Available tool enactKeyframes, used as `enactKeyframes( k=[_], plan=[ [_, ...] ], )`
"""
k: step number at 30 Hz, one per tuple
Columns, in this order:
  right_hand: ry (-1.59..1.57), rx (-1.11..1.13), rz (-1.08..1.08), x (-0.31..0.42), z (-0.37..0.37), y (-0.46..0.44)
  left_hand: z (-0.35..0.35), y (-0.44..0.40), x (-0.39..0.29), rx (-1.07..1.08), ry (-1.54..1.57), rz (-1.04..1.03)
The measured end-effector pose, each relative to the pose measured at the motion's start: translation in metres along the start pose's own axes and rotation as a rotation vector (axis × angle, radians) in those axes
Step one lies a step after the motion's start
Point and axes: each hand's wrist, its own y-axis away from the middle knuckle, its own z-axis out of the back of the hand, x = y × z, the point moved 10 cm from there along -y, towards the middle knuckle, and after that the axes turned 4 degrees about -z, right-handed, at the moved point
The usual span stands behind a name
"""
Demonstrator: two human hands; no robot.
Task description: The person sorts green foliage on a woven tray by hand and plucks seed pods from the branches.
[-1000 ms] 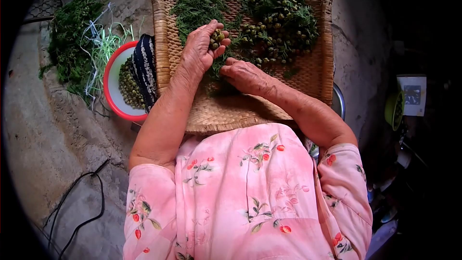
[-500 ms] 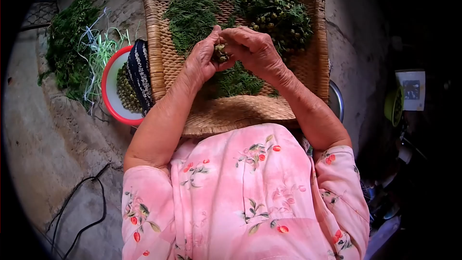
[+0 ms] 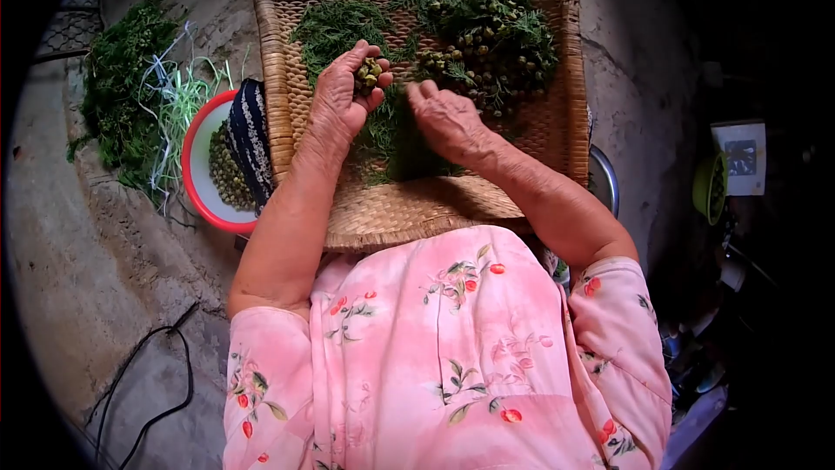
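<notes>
Round green cones (image 3: pixel 368 76) sit in my left hand (image 3: pixel 337 98), its fingers curled around them over the left half of the woven basket (image 3: pixel 426 207). To the right, apart from it, is my right hand (image 3: pixel 448 122), low over loose green sprigs (image 3: pixel 383 133); its fingertips are close together and too blurred to show whether they pinch anything. A heap of sprigs with cones (image 3: pixel 496 48) lies in the basket's upper right. More leafy sprigs (image 3: pixel 344 26) without visible cones lie at the upper left.
Left of the basket stands a red-rimmed bowl (image 3: pixel 193 183) of cones, partly under a dark patterned cloth (image 3: pixel 250 135). Beyond it lie pale plastic strings (image 3: pixel 178 122) and a pile of greenery (image 3: pixel 122 79). A black cable (image 3: pixel 187 366) is on the floor; a green bowl (image 3: pixel 703 187) is at right.
My right hand came up to the cones in my left hand, then moved away down and right over the sprigs. My left hand still holds cones.
</notes>
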Motion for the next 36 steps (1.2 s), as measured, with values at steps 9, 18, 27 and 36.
enactKeyframes(
  k=[9, 18, 27, 36],
  plan=[
    [-0.485, -0.223, -0.060, -0.039, 0.029, -0.012, 0.008, -0.004, -0.014, -0.023, 0.041, -0.045],
    [-0.267, -0.027, 0.095, 0.004, -0.004, -0.011, 0.012, -0.001, -0.017, -0.052, 0.033, -0.051],
    [-0.680, -0.134, -0.021, -0.021, 0.012, -0.014, 0.010, 0.003, -0.015, -0.064, 0.001, -0.041],
    [-0.320, -0.018, 0.070, 0.010, 0.001, -0.011, 0.007, 0.001, -0.006, -0.030, -0.037, -0.011]
  ],
)
